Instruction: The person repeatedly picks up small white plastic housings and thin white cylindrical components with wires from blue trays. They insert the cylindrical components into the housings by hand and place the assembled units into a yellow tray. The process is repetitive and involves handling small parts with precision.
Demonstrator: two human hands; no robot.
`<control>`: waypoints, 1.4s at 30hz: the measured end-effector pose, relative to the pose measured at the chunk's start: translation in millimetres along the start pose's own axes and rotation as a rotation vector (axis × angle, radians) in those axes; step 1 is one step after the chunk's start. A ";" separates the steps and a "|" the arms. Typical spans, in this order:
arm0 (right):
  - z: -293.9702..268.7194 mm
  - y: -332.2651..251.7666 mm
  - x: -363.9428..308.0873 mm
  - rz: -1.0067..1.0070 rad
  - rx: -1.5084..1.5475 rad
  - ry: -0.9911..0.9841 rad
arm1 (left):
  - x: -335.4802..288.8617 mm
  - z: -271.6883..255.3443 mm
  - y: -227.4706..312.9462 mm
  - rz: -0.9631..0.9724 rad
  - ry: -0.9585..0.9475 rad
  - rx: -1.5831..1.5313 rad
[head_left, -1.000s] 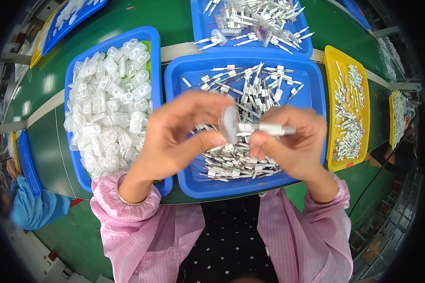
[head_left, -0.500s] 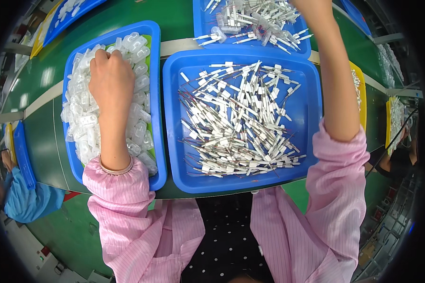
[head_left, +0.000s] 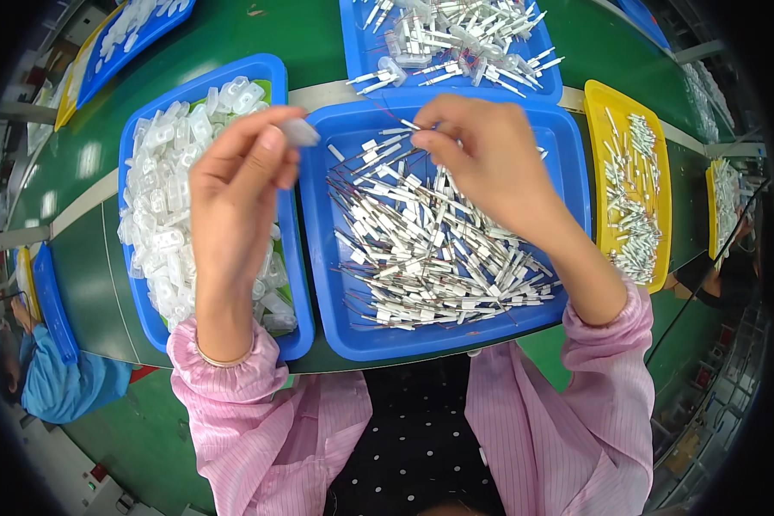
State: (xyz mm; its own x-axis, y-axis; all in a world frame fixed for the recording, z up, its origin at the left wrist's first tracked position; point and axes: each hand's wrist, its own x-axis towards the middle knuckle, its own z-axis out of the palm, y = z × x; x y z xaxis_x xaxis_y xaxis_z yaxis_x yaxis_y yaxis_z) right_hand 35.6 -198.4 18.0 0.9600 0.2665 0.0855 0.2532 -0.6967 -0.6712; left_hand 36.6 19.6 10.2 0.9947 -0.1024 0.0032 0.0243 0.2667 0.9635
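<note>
My left hand [head_left: 242, 176] pinches a translucent plastic shell [head_left: 301, 132] between thumb and fingers, slightly blurred, over the gap between two blue trays. Facing it, my right hand [head_left: 494, 163] has thumb and forefinger closed on a thin white stick with fine dark wire [head_left: 408, 125]. The stick's tip points left toward the shell, apart from it. Below my right hand, the middle blue tray [head_left: 353, 342] holds a heap of white wired sticks [head_left: 430, 245]. Many more clear shells [head_left: 159, 202] fill the left blue tray [head_left: 297, 284].
A far blue tray [head_left: 542, 89] holds shells with sticks in them. To the right stands a yellow tray [head_left: 608, 99] of small white sticks. Another blue tray [head_left: 159, 34] with white pieces lies far left. A person in a blue sleeve [head_left: 69, 378] sits at the left.
My left hand has lifted out of the shell tray, bringing a shell rightward. My right hand has come back from the far tray to above the middle tray and now pinches a wired stick.
</note>
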 end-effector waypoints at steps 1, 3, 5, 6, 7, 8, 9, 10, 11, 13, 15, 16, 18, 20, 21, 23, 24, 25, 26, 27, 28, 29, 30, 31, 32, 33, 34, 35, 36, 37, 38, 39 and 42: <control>-14.6 -11.9 -5.7 0.082 0.224 -0.065 | -4.0 2.4 -4.5 -0.024 -0.075 -0.019; -22.2 -27.0 -22.5 0.149 0.603 -0.137 | -12.5 10.2 -9.6 -0.073 -0.234 -0.069; -19.4 -36.3 -39.2 0.107 0.925 -0.155 | -21.0 22.8 -11.0 -0.093 -0.315 -0.146; -15.3 -38.3 -45.2 0.110 0.989 -0.167 | -25.1 27.4 -11.1 -0.095 -0.337 -0.205; -8.3 -37.6 -51.6 0.117 1.050 -0.172 | -26.9 30.4 -11.3 -0.144 -0.373 -0.284; -2.0 -35.3 -57.7 0.123 1.112 -0.178 | -28.1 33.0 -11.5 -0.195 -0.407 -0.362; 4.4 -31.9 -62.9 0.132 1.155 -0.205 | -28.7 33.9 -12.0 -0.245 -0.433 -0.435; 5.5 -30.9 -66.2 0.136 1.226 -0.181 | -28.3 33.9 -13.9 -0.245 -0.452 -0.454; 5.5 -29.6 -69.4 0.140 1.296 -0.156 | -28.1 33.0 -17.0 -0.245 -0.470 -0.474; 3.2 -28.3 -72.1 0.148 1.384 -0.028 | -28.4 29.6 -21.8 -0.202 -0.492 -0.469; -4.0 -21.9 -73.9 0.075 1.084 0.166 | -27.7 27.7 -24.8 -0.115 -0.512 -0.427; -8.0 -19.1 -74.8 0.039 0.930 0.258 | -28.9 28.6 -22.9 -0.133 -0.495 -0.424; -14.3 -19.8 -76.7 0.013 0.721 0.247 | -32.6 32.5 -17.5 -0.171 -0.461 -0.423; -18.5 -20.2 -76.4 -0.062 0.581 0.192 | -31.1 32.8 -15.3 -0.166 -0.486 -0.395; -20.2 -19.0 -74.5 -0.122 0.465 0.178 | -30.8 32.1 -15.0 -0.163 -0.496 -0.381; -22.7 -20.0 -73.2 -0.108 0.459 0.153 | -30.0 31.3 -17.0 -0.128 -0.515 -0.338; -23.3 -20.5 -73.2 -0.100 0.456 0.142 | -29.6 31.0 -17.6 -0.112 -0.525 -0.316; -22.9 -20.9 -73.9 -0.055 0.514 0.133 | -29.5 30.8 -17.5 -0.107 -0.536 -0.309; -22.0 -22.0 -75.2 -0.010 0.572 0.123 | -29.5 30.6 -17.4 -0.102 -0.547 -0.301; -21.6 -23.1 -76.4 0.037 0.629 0.115 | -28.9 30.8 -17.5 -0.097 -0.559 -0.295; -21.8 -24.9 -77.0 0.091 0.696 0.106 | -28.6 30.8 -17.9 -0.093 -0.556 -0.291; -22.9 -27.6 -77.1 0.145 0.763 0.097 | -28.6 30.7 -18.6 -0.090 -0.553 -0.288; -24.2 -29.8 -76.4 0.197 0.830 0.083 | -28.9 30.1 -19.1 -0.084 -0.545 -0.283; -26.9 -31.8 -75.1 0.259 0.875 0.044 | -28.9 29.9 -18.7 -0.077 -0.546 -0.277; -30.1 -33.8 -73.5 0.320 0.919 0.003 | -28.8 29.8 -17.7 -0.070 -0.546 -0.270; -32.3 -34.5 -72.9 0.384 0.959 -0.034 | -28.4 30.3 -16.8 -0.063 -0.550 -0.266; -32.9 -33.3 -72.7 0.400 1.003 -0.052 | -28.3 30.3 -16.5 -0.065 -0.549 -0.264; -33.4 -31.3 -72.4 0.415 1.047 -0.071 | -28.3 30.0 -16.3 -0.067 -0.549 -0.263; -34.0 -29.1 -72.5 0.430 1.092 -0.089 | -28.2 30.4 -15.6 -0.069 -0.549 -0.260; -33.4 -26.3 -72.8 0.441 1.133 -0.084 | -28.2 30.7 -14.9 -0.069 -0.547 -0.255; -32.0 -23.1 -73.4 0.452 1.174 -0.079 | -28.4 31.1 -14.2 -0.068 -0.546 -0.250; -30.6 -21.2 -73.5 0.462 1.216 -0.076 | -28.6 30.9 -14.1 -0.068 -0.542 -0.244; -34.6 -36.3 -73.0 0.550 1.070 0.003 | -28.9 31.1 -14.3 -0.055 -0.548 -0.222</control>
State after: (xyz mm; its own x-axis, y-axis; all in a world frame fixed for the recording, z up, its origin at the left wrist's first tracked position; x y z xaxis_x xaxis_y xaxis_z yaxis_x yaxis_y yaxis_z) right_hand -39.6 -215.6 61.6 0.9091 0.1048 -0.4031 -0.4162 0.1893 -0.8894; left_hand 4.4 -11.1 4.7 0.7963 -0.5860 0.1500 0.1532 0.4352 0.8872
